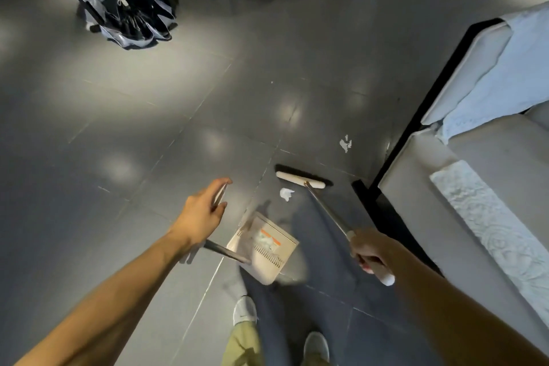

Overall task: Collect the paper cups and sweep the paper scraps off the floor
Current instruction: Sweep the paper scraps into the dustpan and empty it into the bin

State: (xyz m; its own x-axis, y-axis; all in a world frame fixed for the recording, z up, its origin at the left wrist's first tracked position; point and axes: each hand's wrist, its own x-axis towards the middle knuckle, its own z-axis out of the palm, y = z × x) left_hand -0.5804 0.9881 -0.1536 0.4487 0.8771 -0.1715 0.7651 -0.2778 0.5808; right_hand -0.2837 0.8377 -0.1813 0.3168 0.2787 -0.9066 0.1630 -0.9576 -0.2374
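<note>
Right hand (368, 255) curled around broom handle (328, 211), holding it firm. Broom head (303, 180) rests on grey floor (148, 128), in middle of scene. One paper scrap (286, 194) lies just beside head, on near side. Second scrap (345, 143) lies farther, toward sofa (475, 187) on right. Left hand (205, 211) reaches forward, fingers stretched; pale thing shows between thumb and fingers, cannot tell if hand grips it. Dustpan (264, 246) sits between both hands, its dark handle passing under left wrist.

Dim, glare-patched floor (208, 104) (wide-angle bending, blurred dustpan (264, 246)).
</note>
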